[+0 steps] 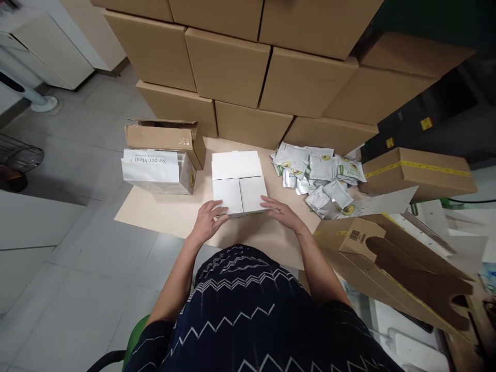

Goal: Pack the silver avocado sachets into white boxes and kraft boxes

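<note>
A white cardboard box sits on the table in front of me, its panels folded inward and its far flap visible beyond them. At its near left corner, my left hand grips the edge, fingers on top and thumb along the near side. My right hand holds the near right corner, fingertips over the edge. Whatever the box holds is hidden. To its right lies a heap of silver and white foil pouches, some with an avocado picture.
Stacked brown cartons wall off the table's far side. At left stand a white printed box and an open brown carton. To the right are a taped carton and an open, tilted carton. The pale table ends near my body.
</note>
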Available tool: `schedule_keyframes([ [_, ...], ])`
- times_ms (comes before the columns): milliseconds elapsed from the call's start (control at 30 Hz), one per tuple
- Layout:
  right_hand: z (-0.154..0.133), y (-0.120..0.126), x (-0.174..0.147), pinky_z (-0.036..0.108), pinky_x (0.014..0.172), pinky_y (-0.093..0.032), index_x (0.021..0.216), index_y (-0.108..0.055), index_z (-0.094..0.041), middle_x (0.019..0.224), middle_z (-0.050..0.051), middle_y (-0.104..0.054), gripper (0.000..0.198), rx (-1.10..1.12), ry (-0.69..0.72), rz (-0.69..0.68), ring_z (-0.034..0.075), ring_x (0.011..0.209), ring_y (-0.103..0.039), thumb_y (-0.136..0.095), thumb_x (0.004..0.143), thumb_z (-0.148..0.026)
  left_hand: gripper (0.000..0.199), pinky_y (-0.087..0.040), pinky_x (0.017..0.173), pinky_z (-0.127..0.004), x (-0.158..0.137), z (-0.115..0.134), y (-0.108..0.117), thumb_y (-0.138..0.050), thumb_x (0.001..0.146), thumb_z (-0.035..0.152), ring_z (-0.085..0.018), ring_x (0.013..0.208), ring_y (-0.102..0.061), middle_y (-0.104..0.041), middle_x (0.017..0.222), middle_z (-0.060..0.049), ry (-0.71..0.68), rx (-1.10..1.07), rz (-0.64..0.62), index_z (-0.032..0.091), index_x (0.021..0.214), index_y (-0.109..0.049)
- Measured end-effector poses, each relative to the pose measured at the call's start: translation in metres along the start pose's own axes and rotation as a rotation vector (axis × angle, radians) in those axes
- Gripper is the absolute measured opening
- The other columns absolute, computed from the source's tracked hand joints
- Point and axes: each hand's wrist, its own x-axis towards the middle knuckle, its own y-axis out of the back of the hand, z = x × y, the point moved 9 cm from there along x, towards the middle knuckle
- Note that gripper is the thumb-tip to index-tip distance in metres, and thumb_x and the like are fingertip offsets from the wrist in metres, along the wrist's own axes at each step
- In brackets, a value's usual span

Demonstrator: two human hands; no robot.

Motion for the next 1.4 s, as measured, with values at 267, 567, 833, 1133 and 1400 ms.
schedule_keyframes([
  [267,-0.003,0.015,0.028,0.048,0.116,-0.038,0.140,-0.057,-0.023,0.146,0.013,-0.051,0.066,-0.084,0.029,0.356,0.029,0.136,-0.049,-0.072,0.079,-0.045,0.058,-0.048,0.100,-0.047,0.022,-0.029,0.006,-0.073,0.081,0.053,-0.029,0.113,-0.057,-0.060,0.122,-0.013,0.138,-0.053,0.272,0.021,0.128,-0.061],
  [567,0.034,0.007,0.093,0.047,0.124,-0.021,0.164,0.004,-0.019,0.169,0.016,-0.013,0.132,0.135,-0.111,0.138,0.027,0.155,-0.019,-0.082,0.067,-0.044,0.128,-0.027,0.122,-0.052,0.052,-0.078,-0.019,-0.084,0.068,0.054,-0.036,0.152,-0.023,-0.010,0.168,-0.020,0.281,-0.414,-0.029,0.024,0.162,-0.002],
  [833,0.017,0.015,0.087,0.047,0.117,-0.035,0.162,-0.018,-0.023,0.161,0.012,-0.038,0.107,0.221,0.018,0.170,0.026,0.147,-0.038,-0.070,0.077,-0.062,0.143,-0.021,0.124,-0.051,0.062,-0.069,-0.012,-0.086,0.065,0.057,-0.032,0.151,-0.027,-0.024,0.164,-0.020,0.152,-0.354,-0.044,0.024,0.159,0.017],
  [1133,0.024,0.023,0.067,0.048,0.112,-0.040,0.105,-0.072,-0.024,0.155,0.006,-0.045,0.080,0.317,-0.063,0.247,0.027,0.146,-0.039,-0.020,0.090,-0.083,0.074,-0.024,0.121,-0.053,0.057,-0.048,0.001,-0.071,0.083,0.056,-0.033,0.144,-0.035,-0.041,0.151,-0.014,-0.033,-0.034,-0.043,0.030,0.148,-0.047],
  [1400,0.018,-0.002,0.013,0.046,0.117,-0.036,0.145,-0.054,-0.032,0.158,0.007,-0.041,0.059,0.112,-0.123,0.135,0.026,0.145,-0.040,-0.057,0.091,-0.055,0.051,-0.021,0.125,-0.049,0.016,-0.043,-0.005,-0.040,0.100,0.049,-0.027,0.151,-0.028,-0.041,0.158,-0.006,0.131,-0.208,-0.136,0.030,0.144,-0.055],
])
